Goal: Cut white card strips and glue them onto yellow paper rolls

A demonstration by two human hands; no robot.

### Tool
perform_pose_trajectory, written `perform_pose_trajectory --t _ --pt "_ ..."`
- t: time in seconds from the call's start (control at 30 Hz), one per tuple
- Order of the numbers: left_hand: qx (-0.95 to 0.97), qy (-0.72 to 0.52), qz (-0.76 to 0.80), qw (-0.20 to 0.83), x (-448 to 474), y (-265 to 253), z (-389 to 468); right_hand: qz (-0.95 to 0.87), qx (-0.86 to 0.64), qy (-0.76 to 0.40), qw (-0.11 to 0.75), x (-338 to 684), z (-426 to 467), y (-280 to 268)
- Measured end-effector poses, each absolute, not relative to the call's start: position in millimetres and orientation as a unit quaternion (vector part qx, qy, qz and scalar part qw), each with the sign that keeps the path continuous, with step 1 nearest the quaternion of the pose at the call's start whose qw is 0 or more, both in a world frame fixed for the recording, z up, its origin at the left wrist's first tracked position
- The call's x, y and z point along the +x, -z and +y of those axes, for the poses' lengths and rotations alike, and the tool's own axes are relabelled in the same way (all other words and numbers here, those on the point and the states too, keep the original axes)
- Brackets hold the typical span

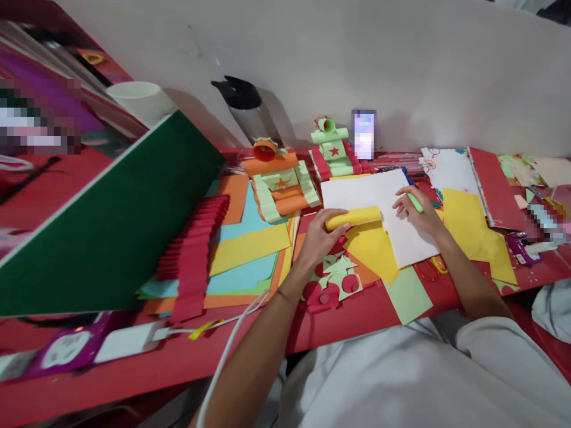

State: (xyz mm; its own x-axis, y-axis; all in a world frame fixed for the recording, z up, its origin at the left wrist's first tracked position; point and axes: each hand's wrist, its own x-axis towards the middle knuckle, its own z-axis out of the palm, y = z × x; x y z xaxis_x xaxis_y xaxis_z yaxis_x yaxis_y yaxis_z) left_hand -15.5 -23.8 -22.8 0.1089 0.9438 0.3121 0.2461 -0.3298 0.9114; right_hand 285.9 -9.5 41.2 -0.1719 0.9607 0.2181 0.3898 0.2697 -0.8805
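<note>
My left hand is closed around the left end of a rolled yellow paper tube, which lies over the lower edge of a white sheet. Above the right part of that sheet, my right hand grips a slim light green pen-like stick; its tip cannot be made out. Yellow paper sticks out beneath the white sheet. Below my left hand lie red and pale green paper cut-outs, and a pale green sheet hangs near the table's front edge.
Behind stand an orange-and-green paper model, a red-and-green one, a phone and a bottle. A green board leans at left beside stacked coloured paper. A white cable crosses my left forearm. Yellow sheets lie right.
</note>
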Motion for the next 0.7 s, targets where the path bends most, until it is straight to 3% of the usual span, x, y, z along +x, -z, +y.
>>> perform_pose_trajectory --t 0.1,0.27,0.4,0.57,0.7 --pt "0.650 -0.485 0.461 0.362 -16 23 -24 -0.703 -0.481 -0.337 0.401 282 -1 -41" --pt "0.636 -0.490 0.457 0.382 -16 27 -24 -0.744 -0.540 -0.150 0.364 268 76 -55" --pt "0.637 -0.494 0.457 0.374 -16 28 -24 -0.705 -0.647 -0.066 0.284 248 158 -50" --pt "0.637 -0.497 0.453 0.376 -15 27 -25 -0.663 -0.719 -0.067 0.195 229 221 -29" --pt "0.628 -0.504 0.451 0.385 -13 27 -27 -0.657 -0.725 -0.073 0.193 226 240 -17"
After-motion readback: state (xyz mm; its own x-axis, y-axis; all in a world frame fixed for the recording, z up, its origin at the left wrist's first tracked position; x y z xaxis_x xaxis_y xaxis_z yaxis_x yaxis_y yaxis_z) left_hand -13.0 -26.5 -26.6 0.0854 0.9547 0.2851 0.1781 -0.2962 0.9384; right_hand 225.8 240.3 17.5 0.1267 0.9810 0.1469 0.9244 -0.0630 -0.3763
